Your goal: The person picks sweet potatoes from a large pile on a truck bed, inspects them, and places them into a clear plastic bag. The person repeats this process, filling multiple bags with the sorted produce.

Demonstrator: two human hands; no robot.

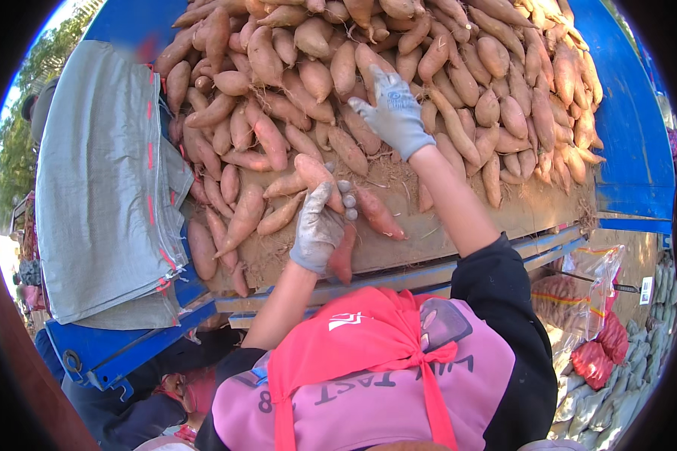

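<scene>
A large heap of sweet potatoes (pixel 344 67) covers the far part of a truck bed. My left hand (pixel 321 222), in a dirt-stained grey work glove, holds one sweet potato (pixel 317 179) above the near side of the bed. Just right of it lies a redder sweet potato (pixel 379 214), and another hangs or lies below the fingers. My right hand (pixel 394 110), in a grey-blue glove, reaches onto the heap with its fingers over a long sweet potato (pixel 368 63); whether it grips it cannot be told.
Grey woven sacks (pixel 99 186) drape over the blue side panel (pixel 130 344) at left. Another blue panel (pixel 634 124) bounds the right. Clear plastic bags (pixel 587 282) hang at lower right, above red mesh bags (pixel 592 366) on the ground. A person in dark clothes (pixel 130 406) is at lower left.
</scene>
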